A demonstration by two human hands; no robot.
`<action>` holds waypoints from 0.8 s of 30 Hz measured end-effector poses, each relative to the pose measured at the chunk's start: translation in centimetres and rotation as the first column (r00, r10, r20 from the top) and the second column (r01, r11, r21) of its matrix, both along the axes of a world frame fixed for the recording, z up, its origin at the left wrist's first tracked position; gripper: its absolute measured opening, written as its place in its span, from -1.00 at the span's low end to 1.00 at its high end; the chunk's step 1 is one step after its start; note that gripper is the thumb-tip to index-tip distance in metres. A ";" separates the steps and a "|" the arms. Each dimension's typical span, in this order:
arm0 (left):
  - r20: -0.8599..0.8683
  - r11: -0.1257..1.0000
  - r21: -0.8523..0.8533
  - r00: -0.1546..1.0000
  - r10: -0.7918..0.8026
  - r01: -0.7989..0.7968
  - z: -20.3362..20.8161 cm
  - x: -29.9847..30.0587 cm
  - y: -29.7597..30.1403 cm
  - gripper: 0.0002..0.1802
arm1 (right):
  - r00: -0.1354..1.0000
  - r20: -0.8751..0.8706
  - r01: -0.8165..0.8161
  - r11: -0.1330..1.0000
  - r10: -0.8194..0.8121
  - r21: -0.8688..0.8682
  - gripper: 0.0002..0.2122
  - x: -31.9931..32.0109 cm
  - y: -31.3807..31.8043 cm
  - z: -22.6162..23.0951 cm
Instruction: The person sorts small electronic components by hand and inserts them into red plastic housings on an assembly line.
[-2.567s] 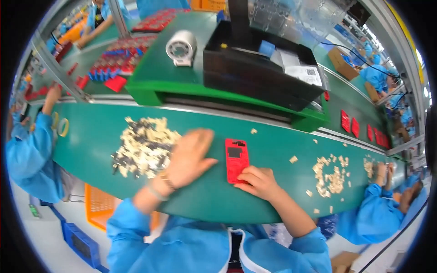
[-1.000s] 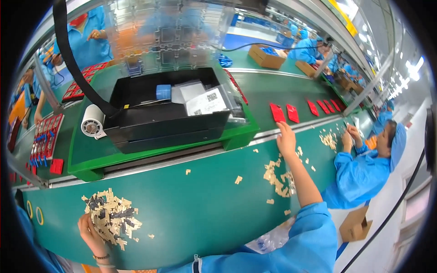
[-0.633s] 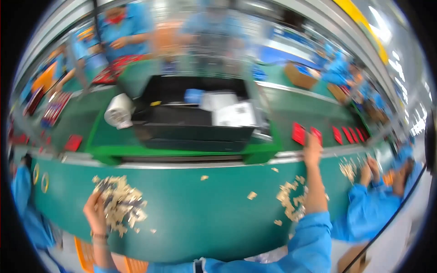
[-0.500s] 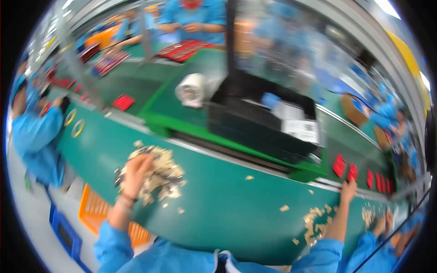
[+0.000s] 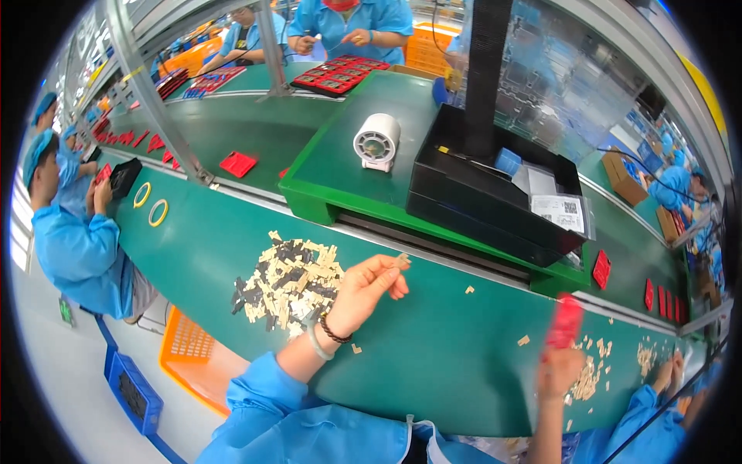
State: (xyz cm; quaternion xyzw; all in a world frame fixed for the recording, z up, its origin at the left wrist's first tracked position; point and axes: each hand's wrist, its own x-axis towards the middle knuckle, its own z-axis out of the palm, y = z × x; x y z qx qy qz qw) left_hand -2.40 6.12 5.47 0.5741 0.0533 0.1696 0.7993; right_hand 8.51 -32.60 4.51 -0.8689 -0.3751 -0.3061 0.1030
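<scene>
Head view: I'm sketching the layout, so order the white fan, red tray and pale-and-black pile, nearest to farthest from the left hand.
1. Pale-and-black pile: just left of the left hand.
2. White fan: beyond, on the green stand.
3. Red tray: farther back.

No lettering is readable, only a square code point(image 5: 571, 208) on a white label point(image 5: 547, 210).

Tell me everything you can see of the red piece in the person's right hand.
The red piece is blurred, leaving details and material unclear. It looks flat and oblong, its long axis running roughly up the picture. The right hand grips its lower end, over the green table with scattered cream bits nearby.
</scene>
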 end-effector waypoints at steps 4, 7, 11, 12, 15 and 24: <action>-0.106 0.922 0.386 0.994 0.027 0.016 -1.0 -0.7 -0.6 -0.85 | 0.825 -0.209 -0.555 0.823 0.525 -0.119 -0.72 -5.6 10.0 -0.9; 0.181 0.355 0.916 0.982 0.057 -0.189 -1.5 -1.3 -0.1 -0.80 | 0.727 -0.468 -0.587 0.808 0.503 -0.044 -0.64 -6.5 13.2 0.1; 0.171 -0.036 0.984 0.983 -0.060 -0.173 -0.4 -2.0 -1.3 -0.78 | 0.819 -0.335 -0.456 0.883 0.466 0.111 -0.57 -6.4 17.4 1.8; 0.189 -0.060 0.979 0.980 -0.063 -0.193 -0.3 -2.1 -1.6 -0.80 | 0.827 -0.312 -0.451 0.883 0.467 0.128 -0.57 -6.5 19.1 2.5; 0.292 -0.085 0.951 0.955 -0.055 -0.296 -0.8 -2.6 -2.6 -0.80 | 0.837 -0.267 -0.458 0.878 0.478 0.136 -0.57 -6.2 21.2 2.2; -0.153 0.775 0.631 0.986 0.068 0.045 -0.6 -2.8 -3.9 -0.64 | 0.502 -0.547 -0.042 0.650 0.670 0.758 -0.84 -4.9 21.1 -1.3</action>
